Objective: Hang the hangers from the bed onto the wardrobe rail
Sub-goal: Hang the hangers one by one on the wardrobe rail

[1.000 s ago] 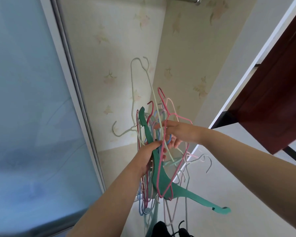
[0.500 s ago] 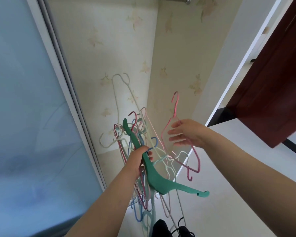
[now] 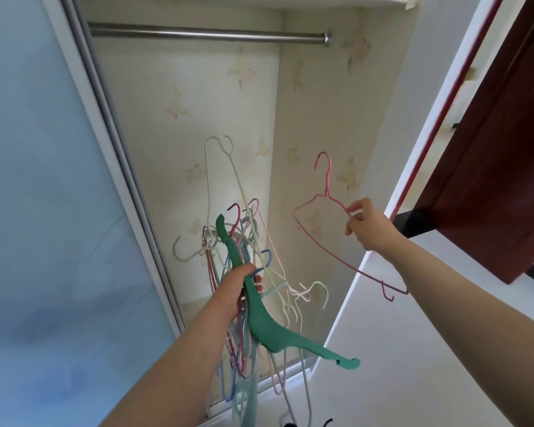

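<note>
The right hand (image 3: 369, 229) pinches a thin pink wire hanger (image 3: 324, 238) by its sloping shoulder, thumb and fingertips closed on the wire, so that the hanger stands apart from the rest with its hook pointing up and its lower bar running down to the right, behind the forearm. The left hand (image 3: 233, 291) is curled tight round a tangled bundle of thin wire hangers (image 3: 253, 248) in white, pink, blue and pale green, with one broad teal plastic hanger (image 3: 259, 318) at the front of the grip, its long arm sweeping down and to the right. A single white hook of the bundle rises well above the others. High above both hands a bare silver metal wardrobe rail (image 3: 204, 34) runs across the recess, well apart from every hanger. Behind is cream wallpaper with faint leaf prints (image 3: 173, 112); a frosted blue sliding door (image 3: 37, 180) stands at the left and a dark red wooden door (image 3: 500, 134) at the right.
</note>
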The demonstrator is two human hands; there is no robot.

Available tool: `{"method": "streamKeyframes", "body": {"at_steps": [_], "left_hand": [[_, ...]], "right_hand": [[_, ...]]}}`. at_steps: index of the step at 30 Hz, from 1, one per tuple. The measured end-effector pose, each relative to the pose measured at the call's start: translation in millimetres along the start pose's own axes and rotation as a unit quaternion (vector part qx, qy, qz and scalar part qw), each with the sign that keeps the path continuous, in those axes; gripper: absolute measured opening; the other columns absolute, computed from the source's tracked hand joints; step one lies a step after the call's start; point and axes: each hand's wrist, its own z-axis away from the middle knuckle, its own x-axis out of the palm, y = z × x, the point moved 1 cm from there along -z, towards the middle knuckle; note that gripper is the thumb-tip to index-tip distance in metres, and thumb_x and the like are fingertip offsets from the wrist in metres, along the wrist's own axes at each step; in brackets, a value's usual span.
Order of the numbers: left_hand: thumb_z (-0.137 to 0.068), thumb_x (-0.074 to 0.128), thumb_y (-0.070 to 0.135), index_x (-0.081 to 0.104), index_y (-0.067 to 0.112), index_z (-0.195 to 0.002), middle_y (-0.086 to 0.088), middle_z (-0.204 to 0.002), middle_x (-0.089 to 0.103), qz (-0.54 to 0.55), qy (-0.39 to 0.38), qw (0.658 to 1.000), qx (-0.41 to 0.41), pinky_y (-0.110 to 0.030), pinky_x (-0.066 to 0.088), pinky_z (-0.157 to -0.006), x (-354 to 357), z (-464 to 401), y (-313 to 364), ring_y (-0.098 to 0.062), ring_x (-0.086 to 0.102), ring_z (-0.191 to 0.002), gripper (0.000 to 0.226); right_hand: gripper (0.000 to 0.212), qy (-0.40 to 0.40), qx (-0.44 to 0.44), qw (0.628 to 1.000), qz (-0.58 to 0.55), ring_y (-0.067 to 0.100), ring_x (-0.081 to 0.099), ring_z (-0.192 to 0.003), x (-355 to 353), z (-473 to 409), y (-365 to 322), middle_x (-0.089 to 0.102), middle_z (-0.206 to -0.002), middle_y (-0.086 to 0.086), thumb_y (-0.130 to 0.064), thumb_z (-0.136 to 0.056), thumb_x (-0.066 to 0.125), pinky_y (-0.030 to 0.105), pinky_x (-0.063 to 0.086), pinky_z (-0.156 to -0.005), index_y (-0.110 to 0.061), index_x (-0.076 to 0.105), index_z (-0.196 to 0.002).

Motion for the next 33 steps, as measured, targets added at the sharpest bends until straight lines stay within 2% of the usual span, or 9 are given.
{"method": "streamKeyframes", "body": {"at_steps": [4,8,13,17,19,24,27,29,33], "left_hand": [[-0.091,0.053,0.019,0.06,0.012,-0.089,-0.001,-0.063,0.061,0.013,-0.002,1.0,0.026,-0.024,0.043,-0.057,7,3,31,-0.016,0.055,-0.055,0.01],[-0.092,0.053,0.02,0.06,0.01,-0.09,-0.003,-0.064,0.062,0.007,0.004,0.999,0.053,-0.026,0.044,-0.059,15,9,59,-0.017,0.054,-0.057,0.012],[-0.091,0.056,0.019,0.06,0.008,-0.093,-0.006,-0.067,0.062,-0.028,0.013,0.997,0.071,-0.027,0.047,-0.06,25,6,106,-0.018,0.056,-0.059,0.012],[-0.092,0.056,0.021,0.059,0.008,-0.096,-0.006,-0.068,0.062,-0.052,0.017,0.995,0.078,-0.026,0.048,-0.054,36,-2,136,-0.017,0.057,-0.058,0.014],[-0.092,0.056,0.021,0.059,0.008,-0.093,-0.006,-0.067,0.061,-0.06,0.019,0.995,0.083,-0.025,0.048,-0.05,43,-7,149,-0.017,0.056,-0.055,0.014],[-0.091,0.055,0.019,0.058,0.007,-0.083,-0.006,-0.064,0.056,-0.037,0.017,0.995,0.087,-0.028,0.047,-0.056,58,-24,163,-0.019,0.052,-0.056,0.014],[-0.089,0.055,0.021,0.057,0.009,-0.079,-0.007,-0.066,0.053,-0.026,0.02,0.997,0.077,-0.029,0.047,-0.058,61,-34,165,-0.021,0.051,-0.059,0.017],[-0.089,0.056,0.022,0.058,0.009,-0.079,-0.008,-0.069,0.055,-0.021,0.029,0.996,0.081,-0.03,0.047,-0.062,59,-40,168,-0.022,0.053,-0.063,0.017],[-0.088,0.056,0.021,0.059,0.009,-0.079,-0.008,-0.071,0.056,-0.021,0.045,0.995,0.085,-0.031,0.048,-0.063,52,-47,171,-0.022,0.056,-0.067,0.015]], "right_hand": [[0.02,0.051,-0.023,0.997,-0.045,0.02,0.051,-0.071,-12,-29,-22,0.066,-0.103,0.009,-0.004,-0.09,0.039,0.032,0.044,-0.063,-0.012,0.047,-0.106],[0.028,0.042,-0.089,0.992,-0.079,0.014,0.048,-0.062,-17,-54,-52,0.069,-0.104,0.008,-0.004,-0.095,0.036,0.024,0.037,-0.051,-0.005,0.051,-0.118],[0.03,0.129,-0.167,0.977,-0.041,0.027,0.059,-0.102,-40,-85,-90,0.069,-0.108,0.012,-0.006,-0.094,0.035,0.026,0.042,-0.077,-0.004,0.052,-0.12],[0.031,0.187,-0.2,0.962,-0.023,0.032,0.058,-0.108,-70,-126,-120,0.066,-0.113,0.015,-0.008,-0.094,0.036,0.033,0.045,-0.086,-0.005,0.053,-0.12],[0.032,0.197,-0.207,0.958,-0.016,0.033,0.057,-0.109,-80,-148,-132,0.064,-0.115,0.017,-0.009,-0.094,0.037,0.034,0.045,-0.088,-0.005,0.054,-0.121],[0.031,0.189,-0.206,0.96,0.01,0.036,0.054,-0.115,-88,-192,-151,0.06,-0.121,0.021,-0.007,-0.092,0.046,0.036,0.044,-0.095,-0.002,0.057,-0.121],[0.031,0.153,-0.18,0.972,0.015,0.038,0.06,-0.109,-90,-217,-155,0.063,-0.115,0.024,0.0,-0.086,0.054,0.042,0.049,-0.094,-0.001,0.059,-0.117],[0.034,0.129,-0.155,0.977,0.072,0.038,0.061,-0.107,-91,-226,-154,0.064,-0.114,0.025,0.005,-0.081,0.06,0.04,0.051,-0.091,0.002,0.059,-0.114],[0.035,0.196,-0.156,0.948,0.194,0.043,0.054,-0.115,-87,-223,-150,0.056,-0.124,0.03,0.003,-0.09,0.043,0.043,0.045,-0.094,0.006,0.048,-0.124]]}}
